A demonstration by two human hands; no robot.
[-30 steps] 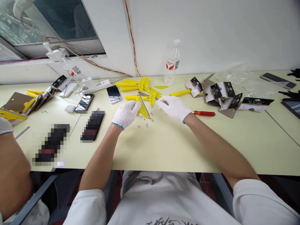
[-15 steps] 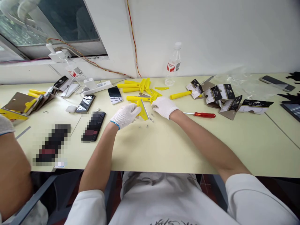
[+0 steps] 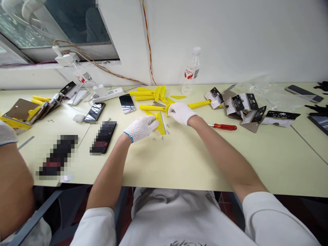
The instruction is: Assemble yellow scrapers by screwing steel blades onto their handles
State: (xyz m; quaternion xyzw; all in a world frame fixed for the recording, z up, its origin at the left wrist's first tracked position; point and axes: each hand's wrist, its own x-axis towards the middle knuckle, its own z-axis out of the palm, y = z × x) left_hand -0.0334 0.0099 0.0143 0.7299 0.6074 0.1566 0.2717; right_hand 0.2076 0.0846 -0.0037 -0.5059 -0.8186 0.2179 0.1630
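Observation:
My left hand [image 3: 143, 128], in a white knit glove, is closed on a yellow scraper head [image 3: 160, 123] with a metal blade along its right edge. Small screws [image 3: 167, 129] lie on the table beside the blade. My right hand [image 3: 181, 113], gloved too, has its fingers curled in at the wide end of a yellow scraper handle [image 3: 152, 107]; what the fingertips pinch, if anything, is hidden. Another yellow handle [image 3: 201, 104] shows behind that hand. A flat yellow piece [image 3: 178, 97] and several yellow scrapers [image 3: 145, 93] are farther back.
A red screwdriver [image 3: 225, 127] lies right of my right forearm. Black-and-white cardboard packages [image 3: 234, 103] are piled at the right. A plastic bottle [image 3: 191, 75] stands by the wall. Phones [image 3: 104, 136] and a power strip [image 3: 115, 93] sit left. A co-worker's arm [image 3: 15, 184] enters at far left.
My left hand has turned the scraper head, so its blade now stands more upright, and moved slightly right. My right hand stays by the yellow handle with little movement.

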